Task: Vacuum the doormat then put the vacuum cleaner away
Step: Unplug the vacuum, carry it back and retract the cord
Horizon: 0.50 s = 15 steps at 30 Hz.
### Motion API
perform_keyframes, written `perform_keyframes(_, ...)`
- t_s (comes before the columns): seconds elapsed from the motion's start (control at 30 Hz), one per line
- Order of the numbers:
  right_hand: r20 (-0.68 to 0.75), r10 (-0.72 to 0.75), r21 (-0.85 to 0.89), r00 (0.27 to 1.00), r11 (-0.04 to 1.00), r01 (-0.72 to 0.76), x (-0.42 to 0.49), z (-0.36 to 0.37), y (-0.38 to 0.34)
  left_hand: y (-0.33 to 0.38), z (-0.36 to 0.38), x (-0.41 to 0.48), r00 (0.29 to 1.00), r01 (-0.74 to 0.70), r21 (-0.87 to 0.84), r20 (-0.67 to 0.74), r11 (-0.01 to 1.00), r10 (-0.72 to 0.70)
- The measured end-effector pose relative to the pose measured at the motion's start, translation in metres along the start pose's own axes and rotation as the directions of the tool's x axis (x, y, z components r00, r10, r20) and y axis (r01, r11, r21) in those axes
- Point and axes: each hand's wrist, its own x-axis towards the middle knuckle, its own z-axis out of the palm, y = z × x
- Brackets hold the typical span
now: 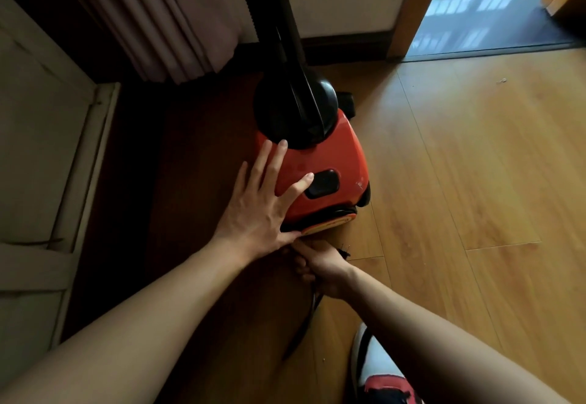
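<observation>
Vacuum cleaner (329, 156), red, stands on the wood floor (459, 181) by the far-left curtain (165, 16). Left hand (260, 210) lies flat on it, fingers spread. Right hand (320, 268) curls round a dark cord (304, 330) at its near end (partly hidden under the left wrist). 1 shoe (380, 378) is cut off, near right.

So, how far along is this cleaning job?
Vacuuming seems over: no doormat shows, and the red vacuum cleaner sits by the curtain. In hand: the left hand presses on its body while the right hand grips the black cord at its rear. Left: stowing the cord, probably.
</observation>
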Motion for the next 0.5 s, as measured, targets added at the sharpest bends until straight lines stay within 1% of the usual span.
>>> perform_keyframes(0.1, 0.026, 0.054, -0.017, 0.998, 0.998, -0.054, -0.006, -0.033, -0.007, -0.002, 0.002, -0.001, 1.000, -0.001, 0.000, -0.022, 1.000, 0.001)
perform_keyframes(0.17, 0.039, 0.102, -0.061, 0.994, 0.993, -0.099, -0.011, -0.056, -0.013, 0.000, 0.003, 0.000, 1.000, 0.016, -0.006, -0.024, 1.000, -0.016)
perform_keyframes(0.23, 0.012, 0.113, -0.203, 0.993, 0.973, -0.108, -0.017, -0.078, -0.021, 0.003, 0.003, 0.001, 0.999, 0.033, -0.014, -0.027, 0.999, -0.034)
perform_keyframes(0.27, -0.012, 0.096, -0.327, 0.995, 0.940, -0.095, -0.019, -0.086, -0.027, 0.004, 0.004, 0.001, 0.999, 0.039, -0.017, -0.029, 0.999, -0.039)
perform_keyframes(0.3, -0.042, 0.061, -0.468, 0.997, 0.881, -0.073, -0.022, -0.093, -0.033, 0.004, 0.005, 0.002, 0.999, 0.038, -0.022, -0.033, 0.999, -0.039)
perform_keyframes(0.33, -0.074, 0.011, -0.600, 0.997, 0.798, -0.053, -0.024, -0.099, -0.040, 0.005, 0.006, 0.002, 0.999, 0.033, -0.028, -0.040, 0.999, -0.034)
perform_keyframes(0.4, -0.138, -0.124, -0.801, 0.983, 0.597, -0.037, -0.024, -0.105, -0.054, 0.004, 0.008, 0.002, 0.998, 0.021, -0.037, -0.053, 0.999, -0.022)
perform_keyframes(0.43, -0.167, -0.206, -0.864, 0.964, 0.502, -0.042, -0.023, -0.107, -0.060, 0.003, 0.009, 0.002, 0.998, 0.015, -0.039, -0.059, 0.999, -0.017)
perform_keyframes(0.47, -0.193, -0.278, -0.899, 0.941, 0.434, -0.056, -0.023, -0.109, -0.065, 0.002, 0.010, 0.003, 0.998, 0.010, -0.041, -0.064, 0.999, -0.013)
perform_keyframes(0.5, -0.219, -0.329, -0.909, 0.919, 0.411, -0.070, -0.022, -0.109, -0.070, 0.002, 0.011, 0.003, 0.998, 0.005, -0.043, -0.067, 0.999, -0.008)
